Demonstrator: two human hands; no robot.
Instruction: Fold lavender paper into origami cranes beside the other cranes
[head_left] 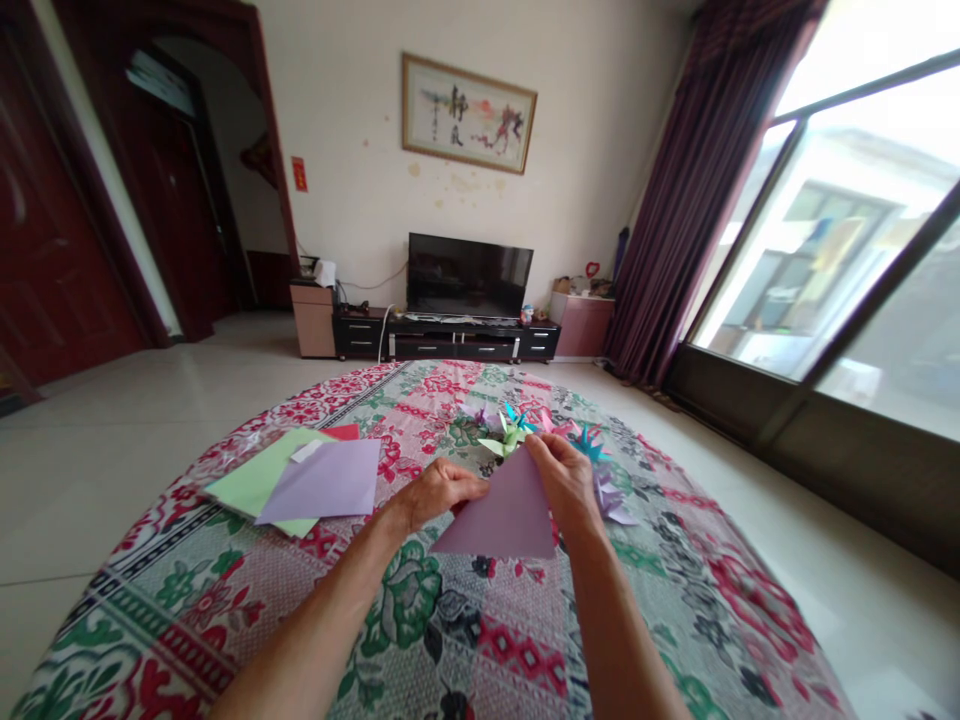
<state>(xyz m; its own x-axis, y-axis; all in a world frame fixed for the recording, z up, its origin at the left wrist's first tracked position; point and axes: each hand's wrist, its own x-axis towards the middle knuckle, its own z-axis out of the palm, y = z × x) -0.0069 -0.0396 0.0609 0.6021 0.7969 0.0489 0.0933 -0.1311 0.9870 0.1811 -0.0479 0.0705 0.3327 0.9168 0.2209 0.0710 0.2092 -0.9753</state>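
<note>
A purple paper [506,515], folded into a triangle, is held up over the patterned tablecloth by both hands. My left hand [442,490] pinches its left edge. At its upper corner, my right hand [562,475] grips it between thumb and fingers. Just beyond the hands lie folded paper pieces: a light green one [508,437], a blue one [590,443], a pink one [553,423] and a purple one [611,497]. To the left rests a stack of flat sheets, with a purple sheet [328,482] over a green sheet [251,477].
The round table with its floral cloth [405,600] fills the foreground. Beyond it stand a low black cabinet [457,342] and a television [470,276]. A purple curtain [679,190] hangs beside the window at the right, and dark red doors are at the left.
</note>
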